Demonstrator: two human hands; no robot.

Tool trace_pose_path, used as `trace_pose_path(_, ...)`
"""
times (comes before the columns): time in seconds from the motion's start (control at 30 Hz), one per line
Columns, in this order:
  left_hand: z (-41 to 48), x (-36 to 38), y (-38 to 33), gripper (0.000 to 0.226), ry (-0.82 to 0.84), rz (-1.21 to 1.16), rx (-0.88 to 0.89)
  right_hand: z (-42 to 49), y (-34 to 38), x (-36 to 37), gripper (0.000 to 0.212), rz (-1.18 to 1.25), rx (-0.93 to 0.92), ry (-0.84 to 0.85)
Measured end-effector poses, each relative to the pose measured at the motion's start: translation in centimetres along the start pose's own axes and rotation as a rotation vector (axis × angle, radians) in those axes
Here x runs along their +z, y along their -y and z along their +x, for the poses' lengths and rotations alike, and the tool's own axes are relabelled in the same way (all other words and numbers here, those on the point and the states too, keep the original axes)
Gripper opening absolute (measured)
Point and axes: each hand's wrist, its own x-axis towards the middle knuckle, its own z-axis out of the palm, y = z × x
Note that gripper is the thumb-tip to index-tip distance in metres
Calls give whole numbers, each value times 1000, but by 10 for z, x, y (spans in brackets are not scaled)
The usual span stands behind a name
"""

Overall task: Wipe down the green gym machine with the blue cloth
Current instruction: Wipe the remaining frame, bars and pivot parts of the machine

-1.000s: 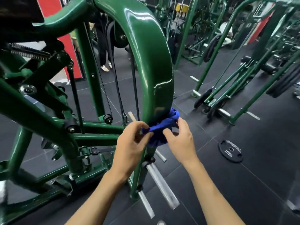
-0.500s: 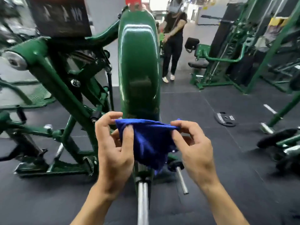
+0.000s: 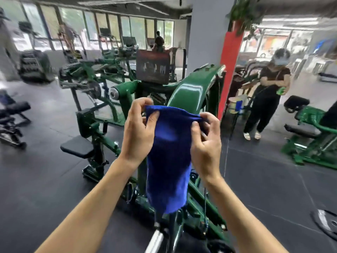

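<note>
The blue cloth (image 3: 168, 157) hangs down in front of me, spread between both hands. My left hand (image 3: 139, 133) pinches its upper left corner and my right hand (image 3: 205, 141) pinches its upper right corner. Behind the cloth stands the green gym machine (image 3: 191, 94), its broad curved green arm rising up and to the right, its frame and a chrome bar (image 3: 155, 240) below. The cloth is held off the machine, touching none of it that I can see.
A black seat pad (image 3: 77, 147) juts out at the machine's left. A person in black (image 3: 267, 99) stands at the right near a grey and red pillar (image 3: 229, 57). A weight plate (image 3: 325, 223) lies on the black floor at lower right. More green machines stand left and right.
Both hands lifted the cloth off the curved arm's lower end and opened it out; it now hangs long. My view rose from the machine's base to the gym hall.
</note>
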Motion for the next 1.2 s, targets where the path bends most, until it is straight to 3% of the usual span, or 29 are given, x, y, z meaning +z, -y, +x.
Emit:
trace_pose_path(0.13,26,13,8,18,-74,80,-2,-2,-5,25,75,-69,-53,143)
trace_pose_path(0.2,36,22,11,15,-82,101,15,2,-8,32,84,-120,-59,232)
trace_pose_path(0.37,77,40,24,18,-38,41,-85,73,-3,27,63,-353,-180,327)
trace_pose_path(0.53,98,50,39,21,27,50,-204,164,1,30,38,-366,-205,399)
trace_pose_path(0.8,104,47,7,27,144,188,-88,257,-14,27,42,-559,-245,731)
trace_pose_path(1.0,122,53,-27,30,227,216,-137,311,-32,17,44,-616,-503,1122)
trace_pose_path(1.1,123,68,-38,20,275,302,-180,326,-48,11,51,-570,-684,1113)
trace_pose_path(1.2,120,87,-48,28,298,466,-165,335,-64,2,62,-496,-796,1111)
